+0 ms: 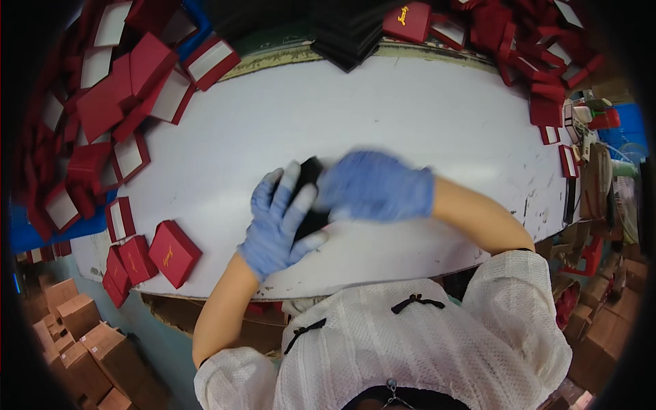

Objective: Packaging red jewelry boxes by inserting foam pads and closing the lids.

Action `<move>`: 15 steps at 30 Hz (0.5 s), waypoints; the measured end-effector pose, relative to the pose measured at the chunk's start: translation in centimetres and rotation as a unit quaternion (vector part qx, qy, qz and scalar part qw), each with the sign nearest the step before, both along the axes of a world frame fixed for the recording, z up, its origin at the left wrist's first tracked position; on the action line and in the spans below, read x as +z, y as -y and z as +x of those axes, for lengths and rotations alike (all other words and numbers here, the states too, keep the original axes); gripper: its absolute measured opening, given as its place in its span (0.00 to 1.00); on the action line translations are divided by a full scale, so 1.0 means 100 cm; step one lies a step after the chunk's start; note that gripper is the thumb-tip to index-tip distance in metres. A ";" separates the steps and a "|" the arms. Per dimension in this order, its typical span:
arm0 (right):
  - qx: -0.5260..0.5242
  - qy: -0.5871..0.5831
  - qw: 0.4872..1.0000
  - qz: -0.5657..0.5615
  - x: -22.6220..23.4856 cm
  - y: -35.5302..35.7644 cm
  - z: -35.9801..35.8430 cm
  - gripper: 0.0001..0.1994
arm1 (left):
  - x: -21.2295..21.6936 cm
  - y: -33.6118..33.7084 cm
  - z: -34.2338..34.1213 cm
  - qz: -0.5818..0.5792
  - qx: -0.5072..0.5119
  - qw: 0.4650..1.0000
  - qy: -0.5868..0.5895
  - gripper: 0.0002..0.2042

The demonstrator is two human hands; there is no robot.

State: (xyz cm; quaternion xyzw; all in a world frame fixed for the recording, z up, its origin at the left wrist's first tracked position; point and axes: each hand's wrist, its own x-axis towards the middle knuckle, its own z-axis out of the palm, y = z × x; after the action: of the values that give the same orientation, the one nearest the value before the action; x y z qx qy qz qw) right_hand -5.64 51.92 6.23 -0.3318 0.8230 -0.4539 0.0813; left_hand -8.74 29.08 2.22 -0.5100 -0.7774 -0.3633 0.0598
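My left hand point(270, 225), in a blue glove with pale fingertips, lies with spread fingers over a flat black piece point(313, 222) on the white table. The fingers cover part of the piece, and its kind cannot be made out. Close against its right side is my right hand point(376, 186), also blue-gloved and smeared by motion. Its fingertips are too blurred to show whether they grip anything. Left of my left hand, a closed red box point(175, 254) with gold lettering stands near the table's front edge, beside several smaller red boxes point(138, 260).
Red boxes and lids with white insides point(102, 109) heap up at the left, partly over a blue bin point(31, 234). More red boxes point(540, 55) pile at the far right. A stack of black sheets point(347, 51) overhangs the table's far edge. Brown cartons point(102, 348) stand on the floor.
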 end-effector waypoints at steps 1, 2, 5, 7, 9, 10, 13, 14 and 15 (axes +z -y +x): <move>-0.138 0.140 0.942 -0.273 -0.018 -0.034 0.000 0.14 | 0.007 0.005 -0.003 -0.103 -0.018 0.993 -0.059 0.36; -0.227 -0.080 0.971 0.000 -0.020 -0.085 -0.030 0.21 | 0.015 0.011 -0.001 -0.212 -0.028 0.970 -0.118 0.31; -0.518 -0.182 0.799 0.245 -0.009 -0.180 -0.100 0.39 | 0.033 0.016 0.006 -0.311 -0.032 0.947 -0.077 0.25; -0.542 -0.191 0.756 0.313 -0.008 -0.200 -0.120 0.44 | 0.047 0.011 0.004 -0.344 -0.048 0.937 -0.021 0.26; -0.523 -0.108 0.666 0.520 0.001 -0.191 -0.135 0.51 | 0.044 0.016 0.007 -0.367 -0.041 0.928 -0.052 0.26; -0.524 -0.109 0.666 0.519 0.010 -0.191 -0.137 0.51 | 0.041 0.017 0.006 -0.365 -0.042 0.927 -0.073 0.26; -0.502 0.004 0.724 0.473 0.024 -0.186 -0.116 0.54 | 0.036 0.018 0.003 -0.307 -0.041 0.950 -0.048 0.26; -0.503 0.056 0.731 0.458 0.022 -0.181 -0.104 0.54 | 0.030 0.024 0.003 -0.309 -0.041 0.949 -0.045 0.26; -0.503 0.108 0.735 0.443 0.021 -0.177 -0.088 0.53 | 0.019 0.030 0.004 -0.219 -0.024 0.975 -0.030 0.26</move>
State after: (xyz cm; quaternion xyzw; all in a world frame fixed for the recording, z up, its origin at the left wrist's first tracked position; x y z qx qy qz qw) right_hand -14.42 69.58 8.33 0.2549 0.9635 -0.0459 0.0675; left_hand -8.37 26.11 4.08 -0.5399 -0.8233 -0.1708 -0.0389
